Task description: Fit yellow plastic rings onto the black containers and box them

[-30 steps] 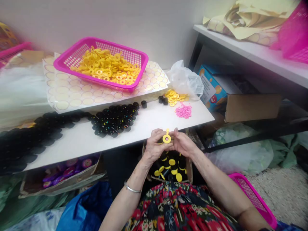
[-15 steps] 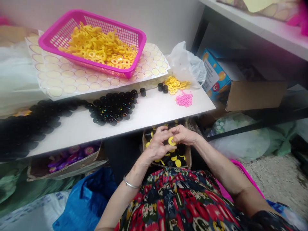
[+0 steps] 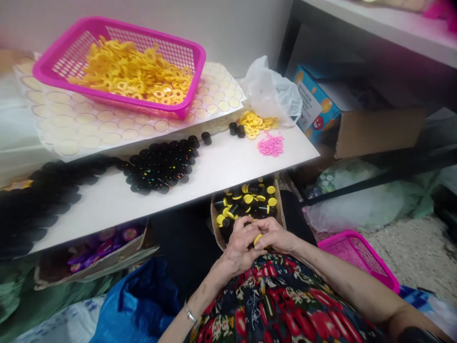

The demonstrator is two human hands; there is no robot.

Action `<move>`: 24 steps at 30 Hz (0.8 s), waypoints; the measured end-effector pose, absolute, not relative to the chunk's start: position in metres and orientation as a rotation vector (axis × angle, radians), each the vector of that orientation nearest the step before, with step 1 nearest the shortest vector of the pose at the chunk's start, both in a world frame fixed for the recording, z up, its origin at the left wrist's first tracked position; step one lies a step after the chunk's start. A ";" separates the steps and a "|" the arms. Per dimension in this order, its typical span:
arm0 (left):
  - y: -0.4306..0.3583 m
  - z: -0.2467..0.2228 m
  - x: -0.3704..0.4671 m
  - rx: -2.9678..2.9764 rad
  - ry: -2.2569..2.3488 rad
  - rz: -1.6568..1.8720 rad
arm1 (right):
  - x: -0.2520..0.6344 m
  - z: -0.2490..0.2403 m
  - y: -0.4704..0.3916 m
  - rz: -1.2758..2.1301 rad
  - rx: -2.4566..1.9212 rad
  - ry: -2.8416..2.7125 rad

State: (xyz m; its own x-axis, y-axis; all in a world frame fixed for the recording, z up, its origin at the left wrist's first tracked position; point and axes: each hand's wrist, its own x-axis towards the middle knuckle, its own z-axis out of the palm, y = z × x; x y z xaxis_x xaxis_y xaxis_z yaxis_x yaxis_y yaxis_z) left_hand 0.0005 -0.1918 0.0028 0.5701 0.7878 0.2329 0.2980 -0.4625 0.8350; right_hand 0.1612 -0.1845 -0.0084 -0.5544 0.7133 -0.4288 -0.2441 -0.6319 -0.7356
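The left hand [image 3: 244, 244] and the right hand [image 3: 274, 235] hold a small yellow cap [image 3: 257, 239] between them, with curled fingers. They are at the near edge of the box [image 3: 280, 200], which has black and yellow pots [image 3: 249, 198] in it. On the worktop [image 3: 228, 164], little pink bits [image 3: 271, 145] sit near the right end, just in front of yellow rings [image 3: 254, 125].

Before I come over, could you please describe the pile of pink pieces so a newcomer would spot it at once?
Follow the white tabletop to its right end, where a crumpled translucent bag sits. On the near side of the bag lie loose yellow rings, and just nearer than those is a small heap of pink pieces. It is the only pink heap; its neighbours are yellow.
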 end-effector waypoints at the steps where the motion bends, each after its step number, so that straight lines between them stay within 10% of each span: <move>1: -0.197 0.000 -0.001 2.030 0.868 0.770 | 0.160 -0.010 -0.189 2.230 -0.988 -0.816; 24: -0.217 -0.009 -0.024 2.008 1.036 0.867 | 0.133 -0.003 -0.193 2.273 -1.149 -0.994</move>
